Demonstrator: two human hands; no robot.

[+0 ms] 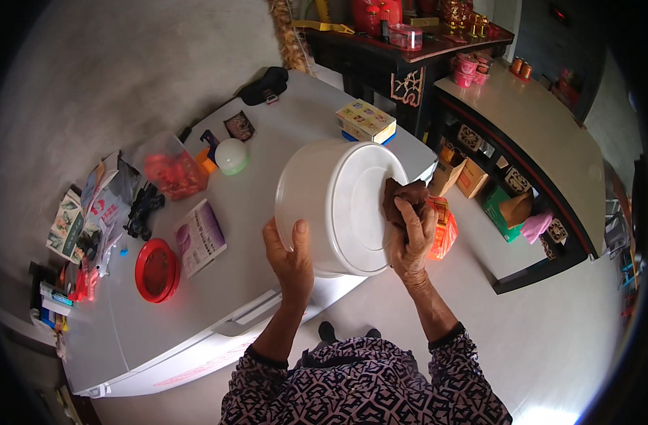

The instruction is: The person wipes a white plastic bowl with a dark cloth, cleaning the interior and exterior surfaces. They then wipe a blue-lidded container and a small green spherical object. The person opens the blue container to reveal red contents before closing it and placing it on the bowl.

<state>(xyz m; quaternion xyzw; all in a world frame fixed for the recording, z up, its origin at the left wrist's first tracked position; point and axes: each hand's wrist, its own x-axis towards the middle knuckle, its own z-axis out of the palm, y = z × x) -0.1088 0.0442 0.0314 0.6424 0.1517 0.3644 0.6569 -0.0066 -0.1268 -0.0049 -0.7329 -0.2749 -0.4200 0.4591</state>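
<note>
A large round white plastic container point(309, 196) is tilted on its side over the front edge of a chest freezer point(265, 234). Its flat circular face points to the right; whether that is a lid or the base, I cannot tell. My left hand point(291, 260) grips the near left rim, thumb over the wall. In my right hand point(415, 241) is a bunched brown cloth point(403, 194), at the right edge of the flat face. The fingers press into the cloth, and part of the palm is hidden.
On the freezer lie red plates point(156, 271), a purple-white packet point(200, 237), a clear tub of red packets point(175, 170), a white-domed object point(232, 156) and a yellow box point(366, 119). A red bag point(443, 228) is beyond my right hand. Right stands a long table point(536, 127) with cartons beneath.
</note>
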